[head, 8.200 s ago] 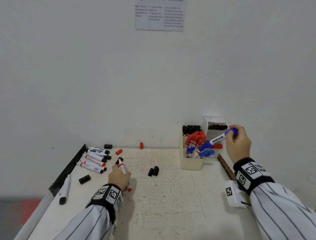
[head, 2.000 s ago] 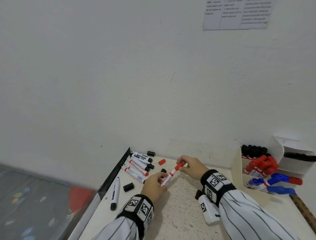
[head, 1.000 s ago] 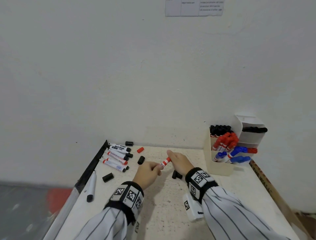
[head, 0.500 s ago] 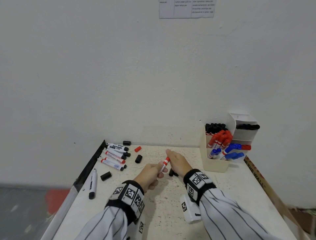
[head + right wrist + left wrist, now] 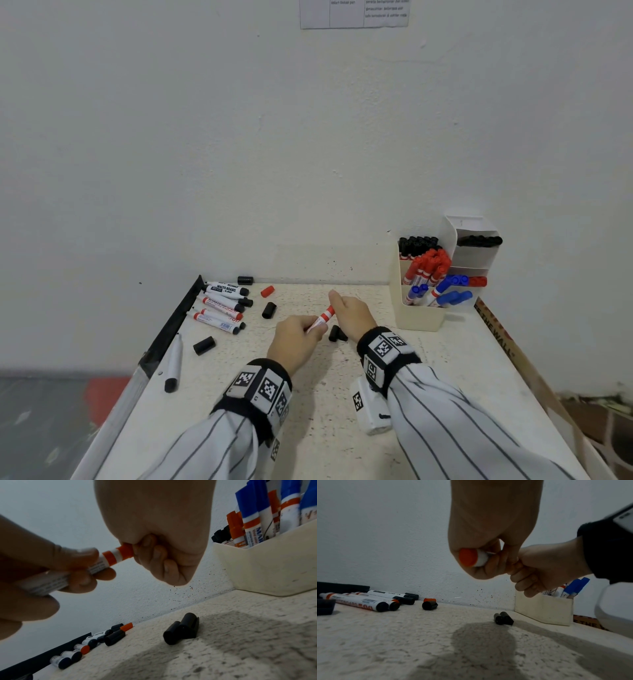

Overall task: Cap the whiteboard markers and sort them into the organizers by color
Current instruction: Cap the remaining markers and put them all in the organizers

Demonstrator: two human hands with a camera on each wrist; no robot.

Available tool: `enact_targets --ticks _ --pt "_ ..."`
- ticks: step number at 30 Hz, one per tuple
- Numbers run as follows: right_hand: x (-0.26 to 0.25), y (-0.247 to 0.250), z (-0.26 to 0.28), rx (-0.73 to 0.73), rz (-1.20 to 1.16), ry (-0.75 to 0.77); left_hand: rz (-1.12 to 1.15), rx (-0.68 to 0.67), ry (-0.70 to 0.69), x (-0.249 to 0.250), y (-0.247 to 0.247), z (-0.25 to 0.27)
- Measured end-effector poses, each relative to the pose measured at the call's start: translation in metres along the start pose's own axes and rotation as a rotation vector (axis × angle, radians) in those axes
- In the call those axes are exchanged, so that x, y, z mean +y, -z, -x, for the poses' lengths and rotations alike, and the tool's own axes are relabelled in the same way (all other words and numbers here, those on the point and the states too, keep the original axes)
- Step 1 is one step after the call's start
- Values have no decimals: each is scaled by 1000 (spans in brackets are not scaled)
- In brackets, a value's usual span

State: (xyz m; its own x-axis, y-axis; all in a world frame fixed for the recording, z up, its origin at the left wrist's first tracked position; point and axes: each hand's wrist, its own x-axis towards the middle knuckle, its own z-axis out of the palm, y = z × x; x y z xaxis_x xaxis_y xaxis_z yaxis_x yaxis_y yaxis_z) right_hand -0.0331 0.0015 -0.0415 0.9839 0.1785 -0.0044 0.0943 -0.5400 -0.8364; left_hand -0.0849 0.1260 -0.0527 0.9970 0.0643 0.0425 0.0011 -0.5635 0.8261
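Note:
A red whiteboard marker (image 5: 323, 316) hangs over the middle of the table, held between both hands. My left hand (image 5: 294, 339) grips its white barrel (image 5: 51, 582); the red butt end (image 5: 467, 559) pokes out of that fist. My right hand (image 5: 350, 312) is curled round the marker's red cap end (image 5: 126, 552), which is mostly hidden in the fist. The cream organizer (image 5: 418, 317) at the back right holds black, red and blue markers in separate tiers.
Several red and black markers (image 5: 222, 305) lie at the back left. Loose caps are scattered: a red cap (image 5: 267, 291), black caps (image 5: 269, 310) (image 5: 204, 345), and a black pair (image 5: 337, 334) under my right hand. A black marker (image 5: 173, 363) lies near the left edge.
Eight seconds ago my right hand held a blue marker at the organizer. It has since come to the red marker, and the two hands have closed in on it.

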Motion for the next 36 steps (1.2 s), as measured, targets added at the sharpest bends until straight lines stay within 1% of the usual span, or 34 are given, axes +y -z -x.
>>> enact_targets --ticks 2,5,11,14,16,19,22,25,26,28,29,30,31,32,34,36 --pt "2 -1 -1 7 -31 -9 8 -34 16 3 0 -1" --pt "4 -1 2 16 -115 -11 117 -81 83 7 0 -2" --pt "11 -2 4 -34 -214 -3 423 -233 297 15 2 2" --pt "14 -5 2 -60 -271 6 537 -288 373 18 3 4" --pt "15 -6 2 -73 -292 15 569 -303 402 17 3 4" --pt "16 -9 1 -75 -258 26 549 -302 403 14 4 2" --pt "14 -11 0 -55 -183 52 480 -249 360 7 3 -3" --pt "10 -12 -3 -36 -143 49 298 -179 275 1 6 -4" --pt "9 -13 -3 -26 -138 43 223 -135 253 -4 9 -5" --pt "7 -14 -3 2 -134 31 95 30 264 -17 21 -8" --pt "7 -14 -3 17 -142 23 -18 130 313 -24 30 -9" --pt "6 -15 -2 32 -156 15 -166 201 392 -32 39 -10" --pt "6 -15 -2 50 -168 10 -316 226 492 -38 48 -10" --pt "6 -15 -2 70 -171 9 -425 222 589 -44 57 -9" --pt "5 -17 -1 104 -163 16 -513 212 735 -55 69 -5" --pt "5 -20 -1 125 -178 21 -543 251 799 -72 75 0"
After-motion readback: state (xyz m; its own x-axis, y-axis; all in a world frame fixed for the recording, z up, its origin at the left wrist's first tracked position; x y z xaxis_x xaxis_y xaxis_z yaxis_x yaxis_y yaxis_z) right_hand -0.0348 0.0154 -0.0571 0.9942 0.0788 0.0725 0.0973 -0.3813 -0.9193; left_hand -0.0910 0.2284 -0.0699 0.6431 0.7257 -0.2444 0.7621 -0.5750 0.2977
